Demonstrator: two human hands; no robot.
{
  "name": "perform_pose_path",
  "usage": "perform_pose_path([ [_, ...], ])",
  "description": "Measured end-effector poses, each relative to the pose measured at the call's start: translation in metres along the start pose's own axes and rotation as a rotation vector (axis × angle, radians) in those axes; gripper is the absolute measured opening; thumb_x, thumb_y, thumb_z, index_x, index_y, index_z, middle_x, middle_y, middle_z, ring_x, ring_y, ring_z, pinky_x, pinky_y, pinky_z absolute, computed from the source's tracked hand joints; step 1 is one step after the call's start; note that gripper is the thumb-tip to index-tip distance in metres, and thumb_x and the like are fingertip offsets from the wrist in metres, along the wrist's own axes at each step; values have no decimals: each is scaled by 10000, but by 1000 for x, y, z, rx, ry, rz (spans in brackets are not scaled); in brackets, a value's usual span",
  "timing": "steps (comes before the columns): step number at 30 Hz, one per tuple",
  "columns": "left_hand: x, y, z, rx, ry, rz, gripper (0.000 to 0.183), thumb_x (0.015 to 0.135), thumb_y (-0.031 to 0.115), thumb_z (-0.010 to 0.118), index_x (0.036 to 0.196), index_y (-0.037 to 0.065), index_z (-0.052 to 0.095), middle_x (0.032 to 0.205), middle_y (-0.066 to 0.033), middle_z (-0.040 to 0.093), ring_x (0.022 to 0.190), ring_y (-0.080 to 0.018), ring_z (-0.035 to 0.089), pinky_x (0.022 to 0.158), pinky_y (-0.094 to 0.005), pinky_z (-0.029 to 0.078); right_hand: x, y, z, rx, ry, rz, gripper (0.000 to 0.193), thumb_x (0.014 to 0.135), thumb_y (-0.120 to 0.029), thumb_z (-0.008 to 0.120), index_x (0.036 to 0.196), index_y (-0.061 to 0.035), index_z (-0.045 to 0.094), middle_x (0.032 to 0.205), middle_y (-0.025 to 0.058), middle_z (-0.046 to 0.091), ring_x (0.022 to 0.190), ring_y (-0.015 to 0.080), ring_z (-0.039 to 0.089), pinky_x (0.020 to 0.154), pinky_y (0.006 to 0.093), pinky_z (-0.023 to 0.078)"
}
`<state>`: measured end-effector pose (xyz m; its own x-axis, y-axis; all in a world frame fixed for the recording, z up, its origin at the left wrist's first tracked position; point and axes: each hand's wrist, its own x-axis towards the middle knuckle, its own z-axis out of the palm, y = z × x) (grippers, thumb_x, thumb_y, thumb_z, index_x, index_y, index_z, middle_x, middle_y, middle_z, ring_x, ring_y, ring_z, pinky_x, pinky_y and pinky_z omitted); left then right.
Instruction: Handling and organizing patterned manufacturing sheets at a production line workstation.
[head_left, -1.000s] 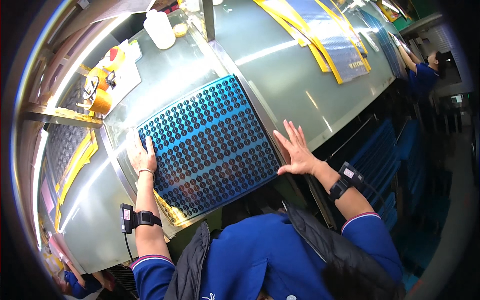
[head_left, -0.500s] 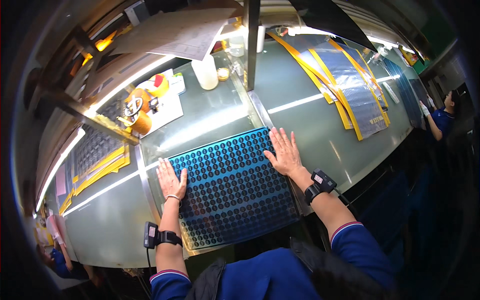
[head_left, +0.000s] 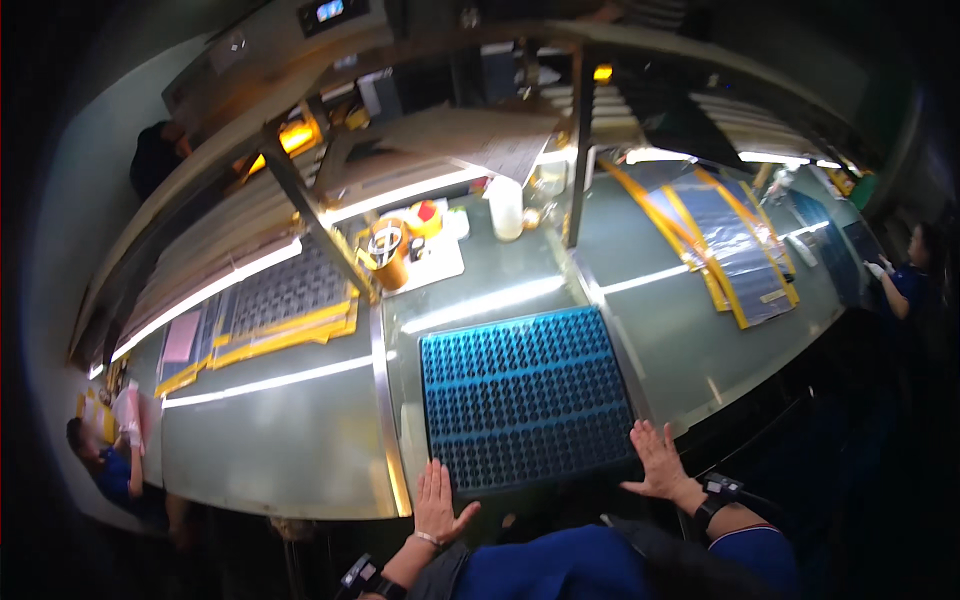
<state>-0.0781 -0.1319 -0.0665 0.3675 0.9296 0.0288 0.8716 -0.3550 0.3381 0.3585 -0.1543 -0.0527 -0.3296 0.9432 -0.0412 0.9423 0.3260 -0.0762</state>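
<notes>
The blue perforated tray (head_left: 525, 395) lay flat on the grey-green tabletop (head_left: 290, 440), its near edge at the tabletop's front rim. The left hand (head_left: 436, 503) rested flat beside the tray's near left corner, fingers spread and holding nothing; the right hand (head_left: 660, 462) lay likewise open at the near right corner. Beyond the tray stood a white bottle (head_left: 506, 207) and an orange cup (head_left: 388, 258). Half a second earlier both hands had lain farther up, on the tray's surface.
</notes>
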Motion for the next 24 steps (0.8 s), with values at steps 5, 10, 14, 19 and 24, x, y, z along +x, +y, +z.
perform_pose_path([
  [5, -45, -25, 8, 32, 0, 104, 910, 770, 590, 580, 1341, -67, 312, 1418, -251, 282, 1340, -377, 240, 1086, -479, 187, -36, -3, 30, 91, 144, -74, 720, 678, -319, 720, 1291, -104, 408, 1401, 114, 335, 1324, 250, 287, 1119, 463, 101],
  [10, -21, -41, -17, -351, 173, -62, 357, 810, 297, 640, 1024, 11, 640, 1119, -203, 606, 1078, -322, 566, 949, -404, 413, -9, -1, 30, 115, 300, -296, 559, 813, 21, 414, 1313, -229, 427, 1379, 54, 375, 1287, 205, 362, 1091, 400, 259],
  [14, -3, -62, -37, -410, 465, -170, 283, 813, 211, 633, 987, -13, 643, 1098, -204, 615, 1044, -339, 583, 915, -401, 439, 14, 10, 4, 95, 279, -548, 508, 841, -44, 452, 1323, -204, 445, 1372, 67, 425, 1277, 226, 402, 1095, 415, 282],
  [19, 8, -127, -53, -375, 753, -258, 203, 825, 102, 589, 955, -47, 637, 1024, -212, 638, 968, -317, 620, 848, -360, 476, 67, -4, -141, 228, 651, -684, 245, 878, -49, 460, 1044, -51, 640, 1145, 89, 619, 1116, 224, 566, 1003, 403, 423],
  [24, 28, -147, -58, -649, 993, -479, 156, 818, 51, 581, 916, -54, 642, 893, -148, 660, 803, -182, 630, 698, -274, 500, 86, 5, -281, 335, 1044, -709, 183, 787, -81, 586, 945, -34, 663, 1033, 113, 663, 947, 239, 650, 862, 358, 509],
])
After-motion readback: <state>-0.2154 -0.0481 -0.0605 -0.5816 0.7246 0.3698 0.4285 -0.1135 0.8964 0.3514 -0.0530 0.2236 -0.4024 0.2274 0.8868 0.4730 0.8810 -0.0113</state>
